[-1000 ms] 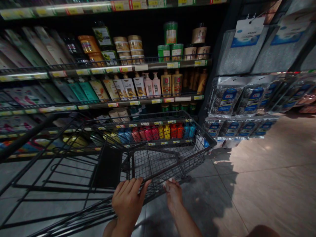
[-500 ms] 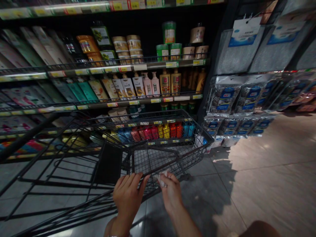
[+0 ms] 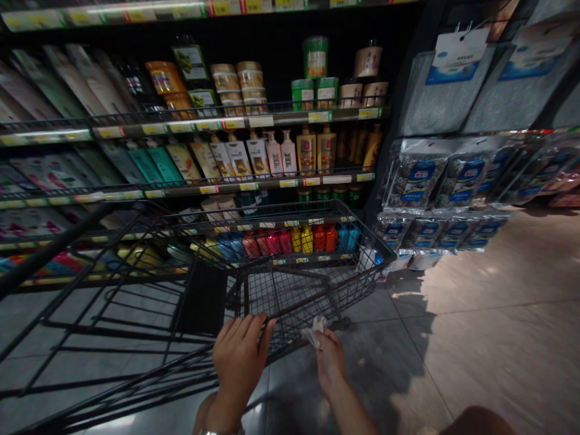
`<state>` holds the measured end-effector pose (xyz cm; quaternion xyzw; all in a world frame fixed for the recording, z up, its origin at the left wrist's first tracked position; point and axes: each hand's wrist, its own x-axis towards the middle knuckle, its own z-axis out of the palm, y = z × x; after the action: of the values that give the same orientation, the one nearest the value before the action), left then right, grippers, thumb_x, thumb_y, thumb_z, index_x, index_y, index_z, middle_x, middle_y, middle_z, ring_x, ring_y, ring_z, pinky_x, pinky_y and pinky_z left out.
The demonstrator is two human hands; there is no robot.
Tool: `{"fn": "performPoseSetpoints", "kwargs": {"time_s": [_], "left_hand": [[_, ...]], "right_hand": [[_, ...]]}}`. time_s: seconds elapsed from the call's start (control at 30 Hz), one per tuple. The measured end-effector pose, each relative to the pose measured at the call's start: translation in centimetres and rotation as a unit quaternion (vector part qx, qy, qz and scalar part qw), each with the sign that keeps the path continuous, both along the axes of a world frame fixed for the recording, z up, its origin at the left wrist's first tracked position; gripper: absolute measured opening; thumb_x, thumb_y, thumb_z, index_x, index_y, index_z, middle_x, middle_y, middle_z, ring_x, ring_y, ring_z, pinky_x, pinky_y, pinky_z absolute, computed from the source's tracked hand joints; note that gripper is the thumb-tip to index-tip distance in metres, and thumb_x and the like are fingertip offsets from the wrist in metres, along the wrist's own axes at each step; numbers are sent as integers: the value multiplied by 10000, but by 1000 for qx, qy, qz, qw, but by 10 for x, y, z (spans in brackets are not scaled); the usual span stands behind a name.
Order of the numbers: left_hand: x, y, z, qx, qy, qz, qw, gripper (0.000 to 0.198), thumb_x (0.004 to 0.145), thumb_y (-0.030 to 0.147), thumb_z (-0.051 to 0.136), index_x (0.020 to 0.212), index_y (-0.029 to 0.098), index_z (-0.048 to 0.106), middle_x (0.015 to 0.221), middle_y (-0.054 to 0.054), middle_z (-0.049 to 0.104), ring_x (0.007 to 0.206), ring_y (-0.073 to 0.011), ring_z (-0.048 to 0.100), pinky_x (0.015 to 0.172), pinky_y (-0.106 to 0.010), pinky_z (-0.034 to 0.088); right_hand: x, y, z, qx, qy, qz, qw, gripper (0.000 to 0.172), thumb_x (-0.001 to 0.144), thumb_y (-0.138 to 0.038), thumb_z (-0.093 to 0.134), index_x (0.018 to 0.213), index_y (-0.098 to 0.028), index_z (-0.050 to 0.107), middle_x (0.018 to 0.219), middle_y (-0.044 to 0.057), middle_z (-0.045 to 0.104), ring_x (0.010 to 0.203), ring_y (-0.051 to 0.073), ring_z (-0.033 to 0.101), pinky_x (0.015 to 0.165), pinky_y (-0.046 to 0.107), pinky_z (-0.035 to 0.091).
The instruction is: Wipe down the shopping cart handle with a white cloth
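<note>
The person's left hand (image 3: 240, 350) is curled over the near top rim of a black wire shopping cart (image 3: 203, 296), with the thumb lying along the bar. The right hand (image 3: 330, 356), to the right and just outside the cart's near side, pinches a crumpled white tissue (image 3: 315, 332) between thumb and fingers; the tissue sticks out toward the wire, and whether it touches is hard to tell. The cart stands on a grey tiled floor (image 3: 489, 338), in front of shelves (image 3: 181, 127) of bottles and jars. Right of the shelves, grey cloths (image 3: 446, 106) hang above packs of scrubbers (image 3: 419, 181) with blue labels.
</note>
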<state>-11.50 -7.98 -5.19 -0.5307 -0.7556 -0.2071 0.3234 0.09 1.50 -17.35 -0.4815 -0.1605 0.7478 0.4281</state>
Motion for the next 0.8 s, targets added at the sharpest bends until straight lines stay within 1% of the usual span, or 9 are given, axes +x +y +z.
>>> {"fn": "performPoseSetpoints", "kwargs": {"time_s": [0.1, 0.23, 0.37, 0.43, 0.53, 0.6, 0.67, 0.73, 0.8], "left_hand": [[1, 1, 0, -1, -2, 0, 1000, 160, 888, 317, 551, 812, 193, 617, 668, 0, 658, 637, -165, 568, 706, -309, 402], [0, 1, 0, 2, -3, -1, 1000, 169, 892, 320, 544, 805, 193, 616, 665, 2, 657, 638, -162, 572, 708, -308, 399], [-1, 1, -1, 7, -4, -3, 1000, 169, 890, 319, 548, 806, 192, 619, 666, 3, 658, 637, -162, 579, 707, -309, 401], [-1, 1, -1, 5, -6, 1, 1000, 169, 888, 323, 552, 801, 195, 620, 658, 7, 655, 638, -162, 580, 708, -309, 403], [-1, 1, 0, -4, -6, 9, 1000, 171, 886, 328, 552, 801, 199, 626, 663, 4, 657, 644, -163, 585, 707, -310, 405], [-1, 3, 0, -6, -4, 12, 1000, 170, 885, 327, 555, 801, 198, 627, 657, 4, 654, 639, -165, 585, 703, -312, 405], [-1, 5, 0, -6, -4, 11, 1000, 170, 883, 326, 558, 799, 197, 627, 653, 4, 654, 635, -165, 585, 695, -313, 402], [0, 6, 0, -6, -6, 14, 1000, 181, 886, 331, 552, 786, 198, 626, 653, 4, 655, 631, -162, 582, 688, -313, 397], [0, 9, 1, -7, -6, 14, 1000, 197, 892, 337, 542, 776, 200, 624, 649, 4, 654, 625, -157, 575, 682, -308, 390]], "right_hand": [[-16, 4, -7, -20, 31, -2, 999, 143, 429, -175, 663, 554, -197, 597, 577, -21, 635, 580, 141, 585, 599, 283, 507], [-30, 3, 0, -21, 43, -15, 999, 151, 403, -155, 656, 484, -208, 540, 467, -58, 547, 490, 100, 487, 526, 249, 470], [-31, -2, 11, -27, 51, -16, 998, 159, 394, -173, 667, 476, -202, 534, 459, -63, 518, 487, 92, 470, 534, 248, 470], [-31, -5, 22, -18, 59, -8, 998, 155, 406, -177, 681, 502, -194, 561, 500, -53, 541, 519, 96, 494, 568, 254, 482], [-30, -8, 48, 16, 84, 4, 996, 156, 433, -176, 710, 520, -188, 581, 552, -40, 577, 576, 108, 524, 604, 255, 482], [-26, -9, 66, 35, 104, 29, 994, 158, 453, -183, 736, 522, -182, 594, 565, -32, 591, 603, 113, 538, 622, 252, 481], [-18, -9, 76, 49, 120, 63, 990, 152, 479, -197, 757, 556, -177, 627, 605, -19, 623, 645, 126, 566, 659, 262, 491], [-9, -10, 75, 65, 121, 85, 987, 154, 506, -208, 764, 611, -179, 656, 675, -1, 665, 698, 146, 596, 705, 284, 501], [-2, -10, 62, 64, 103, 84, 989, 169, 511, -214, 764, 641, -178, 663, 703, 10, 681, 717, 159, 611, 729, 304, 505]]}}
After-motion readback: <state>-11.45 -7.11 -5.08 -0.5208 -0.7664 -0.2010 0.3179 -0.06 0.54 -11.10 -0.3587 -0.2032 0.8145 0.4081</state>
